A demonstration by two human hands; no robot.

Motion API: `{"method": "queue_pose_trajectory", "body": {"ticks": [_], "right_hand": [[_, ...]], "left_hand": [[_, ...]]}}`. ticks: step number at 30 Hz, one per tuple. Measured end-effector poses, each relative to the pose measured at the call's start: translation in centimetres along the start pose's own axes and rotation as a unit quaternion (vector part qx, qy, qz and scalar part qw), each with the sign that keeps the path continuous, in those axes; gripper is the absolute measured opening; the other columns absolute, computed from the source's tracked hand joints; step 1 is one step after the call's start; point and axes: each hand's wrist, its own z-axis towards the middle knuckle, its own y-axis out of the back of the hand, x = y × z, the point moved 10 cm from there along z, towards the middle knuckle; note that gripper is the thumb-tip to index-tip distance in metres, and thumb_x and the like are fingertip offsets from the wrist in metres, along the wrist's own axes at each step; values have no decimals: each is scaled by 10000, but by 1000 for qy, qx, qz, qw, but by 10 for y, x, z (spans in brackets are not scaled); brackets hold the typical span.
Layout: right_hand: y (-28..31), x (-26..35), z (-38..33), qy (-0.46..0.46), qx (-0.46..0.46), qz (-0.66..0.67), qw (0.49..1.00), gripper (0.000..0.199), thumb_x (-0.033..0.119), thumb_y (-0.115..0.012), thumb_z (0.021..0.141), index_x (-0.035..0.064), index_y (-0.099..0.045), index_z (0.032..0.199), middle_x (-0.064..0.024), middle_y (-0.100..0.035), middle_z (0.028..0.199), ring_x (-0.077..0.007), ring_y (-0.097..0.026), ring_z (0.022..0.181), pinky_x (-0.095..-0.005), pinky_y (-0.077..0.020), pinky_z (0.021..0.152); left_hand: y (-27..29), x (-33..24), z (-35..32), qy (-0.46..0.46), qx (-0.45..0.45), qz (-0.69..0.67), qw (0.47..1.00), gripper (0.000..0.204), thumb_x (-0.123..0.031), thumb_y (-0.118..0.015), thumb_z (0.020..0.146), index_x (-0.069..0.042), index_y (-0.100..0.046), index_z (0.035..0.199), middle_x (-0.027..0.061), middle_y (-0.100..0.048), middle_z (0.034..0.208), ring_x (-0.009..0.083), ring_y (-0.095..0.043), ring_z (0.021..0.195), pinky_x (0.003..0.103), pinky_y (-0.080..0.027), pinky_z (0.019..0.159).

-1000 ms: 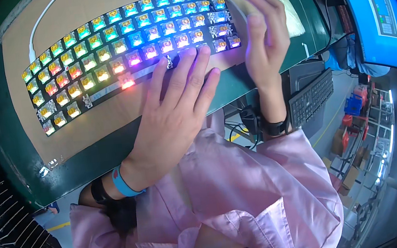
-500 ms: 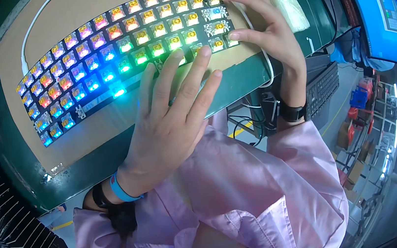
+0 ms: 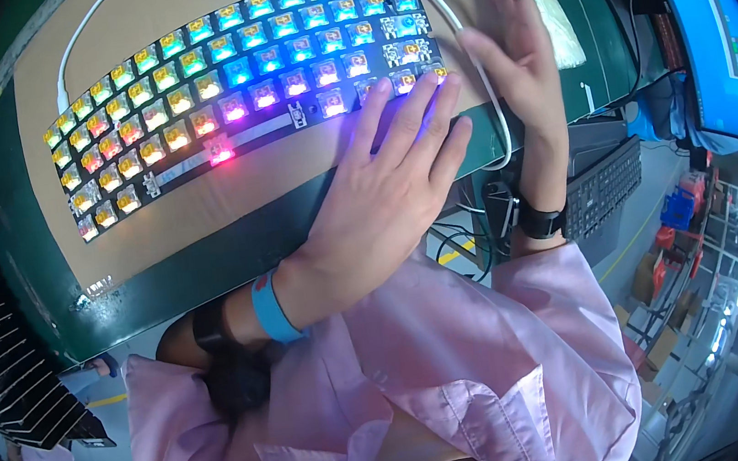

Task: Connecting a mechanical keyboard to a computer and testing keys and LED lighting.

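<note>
Left hand (image 3: 390, 177) slides right along the bottom row compared with half a second ago, so a metal bracket (image 3: 298, 115) it was covering is showing now. Right hand (image 3: 524, 64) pulls back off the keyboard's right end, and the lights swap too: that lone bottom key goes from cyan to pinkish red.

Keyboard (image 3: 256, 60) sits across the upper middle of the frame, no caps on, just square see-through switches with yellow tops in a flat black plate. Left fingers are slightly spread and gripping nothing, tips over its lower right corner; can't tell if they're pressing. Right fingers are open and loosely curved, empty as far as I can see, by a smooth white cord (image 3: 450, 16); can't tell if the thumb touches it.

Underneath is a matte brown sheet (image 3: 202, 219) on a shiny green table (image 3: 165, 292). Upper right, a crinkly pale bundle (image 3: 555, 23). Sleeves are satiny pink (image 3: 542, 288) fabric.
</note>
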Motion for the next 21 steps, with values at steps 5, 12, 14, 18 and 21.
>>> {"method": "queue_pose_trajectory", "body": {"ticks": [5,12,14,18,21], "right_hand": [[18,20,-16,198,-80,-30,977,565,168,-645,789,-7,-418,1276,-178,-366,1332,-294,-350,1269,-400,-268,1046],[-7,26,-29,205,-19,-316,926,439,271,-551,846,12,-511,1199,-186,-422,1283,-296,-395,1224,-406,-295,1019],[-14,29,-28,200,5,-348,916,423,301,-524,863,18,-537,1177,-189,-438,1269,-297,-407,1212,-408,-303,1012],[-2,55,-34,271,-92,-341,895,424,359,-471,896,28,-590,1133,-193,-470,1241,-298,-432,1186,-412,-319,996],[0,57,-35,296,-119,-304,898,474,409,-422,910,29,-588,1141,-195,-458,1250,-308,-425,1189,-416,-314,998]], "left_hand": [[-6,-3,3,-7,3,35,999,566,-242,-638,689,-105,-516,1225,114,-373,1382,266,-354,1274,471,-228,1059],[-14,-9,9,-12,1,160,987,466,-216,-541,747,-113,-534,1202,96,-441,1309,261,-383,1255,450,-262,1053],[-14,-10,7,-25,2,143,989,436,-206,-507,769,-118,-541,1194,88,-457,1283,255,-397,1239,451,-272,1049],[-10,-8,5,-21,-5,104,994,430,-209,-495,774,-124,-542,1193,81,-456,1280,249,-399,1230,461,-263,1055],[-11,-7,5,-16,-4,114,993,424,-245,-486,802,-110,-536,1201,66,-450,1296,267,-350,1275,468,-209,1090]]}}
